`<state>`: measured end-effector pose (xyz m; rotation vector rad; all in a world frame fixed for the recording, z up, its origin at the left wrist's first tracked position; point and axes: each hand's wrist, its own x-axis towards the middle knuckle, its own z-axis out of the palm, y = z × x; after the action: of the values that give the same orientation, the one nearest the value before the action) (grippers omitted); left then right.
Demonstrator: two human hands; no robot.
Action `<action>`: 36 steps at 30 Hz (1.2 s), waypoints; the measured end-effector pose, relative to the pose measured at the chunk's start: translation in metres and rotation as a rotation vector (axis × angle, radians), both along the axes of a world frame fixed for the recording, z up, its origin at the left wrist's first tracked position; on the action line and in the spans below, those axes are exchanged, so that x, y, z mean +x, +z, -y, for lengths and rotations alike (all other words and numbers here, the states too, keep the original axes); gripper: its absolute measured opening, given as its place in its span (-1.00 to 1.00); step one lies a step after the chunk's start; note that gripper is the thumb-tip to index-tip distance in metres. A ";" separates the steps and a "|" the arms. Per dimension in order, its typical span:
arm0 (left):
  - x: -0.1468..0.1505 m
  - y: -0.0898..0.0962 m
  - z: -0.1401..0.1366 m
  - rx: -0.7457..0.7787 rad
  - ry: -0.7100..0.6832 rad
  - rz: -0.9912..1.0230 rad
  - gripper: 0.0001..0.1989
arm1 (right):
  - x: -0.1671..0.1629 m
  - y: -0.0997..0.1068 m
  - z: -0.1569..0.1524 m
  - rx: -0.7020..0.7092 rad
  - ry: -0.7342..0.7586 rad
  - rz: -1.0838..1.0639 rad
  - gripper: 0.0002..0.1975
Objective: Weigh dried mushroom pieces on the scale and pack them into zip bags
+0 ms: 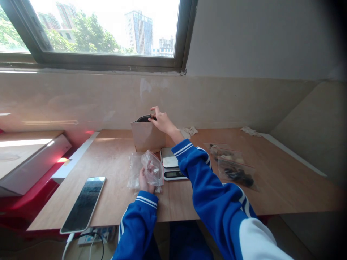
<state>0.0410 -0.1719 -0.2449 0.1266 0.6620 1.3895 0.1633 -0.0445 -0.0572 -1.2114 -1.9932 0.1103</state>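
My right hand (pixel 162 121) reaches forward to the open top of a standing brown paper bag (pixel 146 137) and pinches its dark rim. My left hand (pixel 144 182) rests on the wooden table (pixel 114 202) and grips a crumpled clear plastic bag (pixel 153 168). A small digital kitchen scale (pixel 170 164) sits between the two hands, just in front of the paper bag. Both arms wear blue sleeves with white stripes.
A phone (pixel 84 204) lies screen-up at the left front of the table, with cables below the edge. Clear zip bags (pixel 233 166) with dark and pale contents lie to the right. Crumpled tissue (pixel 191 130) sits by the back wall. A white box (pixel 32 159) stands at left.
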 end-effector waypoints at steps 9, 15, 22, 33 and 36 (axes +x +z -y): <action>0.001 0.008 0.004 -0.031 0.012 -0.029 -0.76 | 0.003 -0.003 -0.001 0.056 0.019 0.066 -0.80; 0.001 0.008 0.003 -0.021 0.030 -0.039 -0.76 | 0.002 -0.007 0.039 0.198 -0.083 -0.024 -0.65; 0.006 0.017 0.011 -0.010 -0.011 -0.065 -0.79 | -0.001 -0.082 0.122 -0.219 -0.026 -0.274 -0.67; 0.016 0.030 0.017 0.386 0.039 -0.560 -0.85 | 0.050 -0.110 0.153 -0.288 -0.147 -0.791 -0.58; 0.023 0.046 0.023 0.404 0.083 -0.580 -0.82 | 0.050 -0.119 0.161 -0.289 -0.119 -0.910 -0.47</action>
<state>0.0638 -0.1945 -0.1986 0.8548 0.8568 1.5635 0.2129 -0.2060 -0.1761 -1.1543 -1.1255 0.7654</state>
